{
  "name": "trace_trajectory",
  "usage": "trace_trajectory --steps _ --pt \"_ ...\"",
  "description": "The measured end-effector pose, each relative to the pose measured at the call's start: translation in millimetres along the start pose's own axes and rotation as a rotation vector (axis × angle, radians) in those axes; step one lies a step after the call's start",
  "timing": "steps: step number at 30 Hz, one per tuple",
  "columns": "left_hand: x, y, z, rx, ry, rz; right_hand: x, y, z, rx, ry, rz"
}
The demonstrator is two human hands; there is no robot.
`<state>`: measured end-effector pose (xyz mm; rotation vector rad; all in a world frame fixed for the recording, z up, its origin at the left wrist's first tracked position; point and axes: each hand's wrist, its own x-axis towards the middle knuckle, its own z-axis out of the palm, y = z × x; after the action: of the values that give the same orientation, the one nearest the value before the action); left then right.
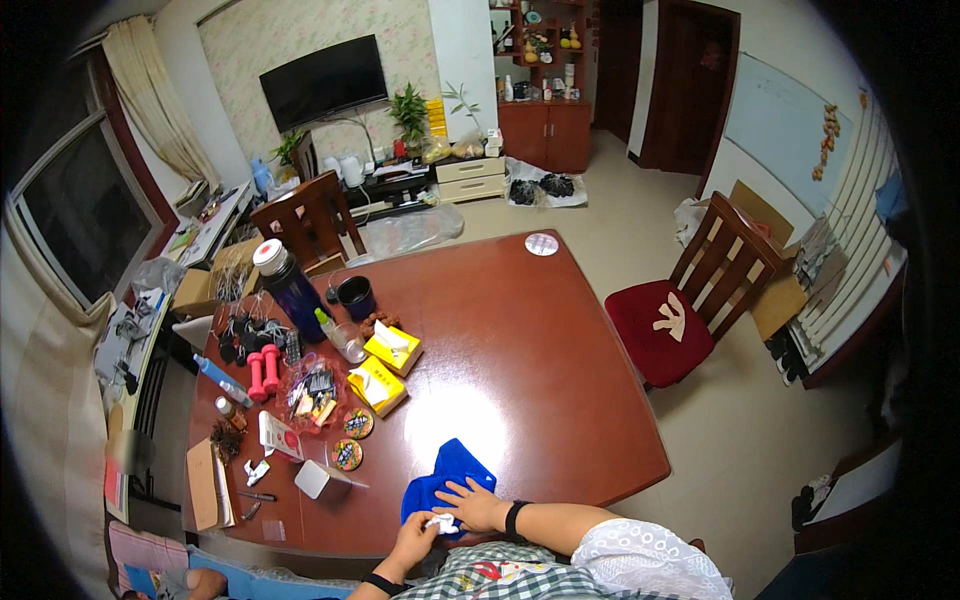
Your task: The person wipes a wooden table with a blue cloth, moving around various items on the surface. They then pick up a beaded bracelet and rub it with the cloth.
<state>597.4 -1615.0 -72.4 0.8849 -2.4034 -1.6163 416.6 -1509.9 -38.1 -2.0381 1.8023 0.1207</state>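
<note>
A bright blue fabric item (429, 489) lies on the near edge of the brown table (517, 322), partly covered by my hands. Its exact kind I cannot tell. My right hand (471, 507) rests on it, palm down with the fingers spread. A small crumpled white tissue or cloth (444, 523) is pinched in the fingers of my left hand (417, 537), against the blue fabric's lower edge. Left of them stands a pale-topped box (322, 480). Beyond it are two round tins with patterned lids (348, 454) and two yellow tissue packs (377, 387).
A dark blue flask (291, 296), a dark cup (355, 298), a red basket of small items (313, 394) and pink dumbbells (257, 377) crowd the table's left side. A notebook (211, 484) lies nearer. Rightward stands a red-seated chair (660, 330). A person's arm (204, 583) shows at lower left.
</note>
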Motion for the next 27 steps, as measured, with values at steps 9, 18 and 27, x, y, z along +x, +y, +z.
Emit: trace_trajectory --steps 9,18,27 --pt "21.4 21.3 41.4 -0.240 -0.347 -0.323 -56.5 27.9 15.0 0.091 -0.058 0.003" --pt "68.3 93.6 138.1 -0.223 -0.597 -0.341 -164.3 99.5 32.9 0.256 -0.004 0.144" --pt "115.9 158.0 291.8 0.108 -0.878 0.054 -317.6 174.9 63.4 0.291 0.048 0.278"
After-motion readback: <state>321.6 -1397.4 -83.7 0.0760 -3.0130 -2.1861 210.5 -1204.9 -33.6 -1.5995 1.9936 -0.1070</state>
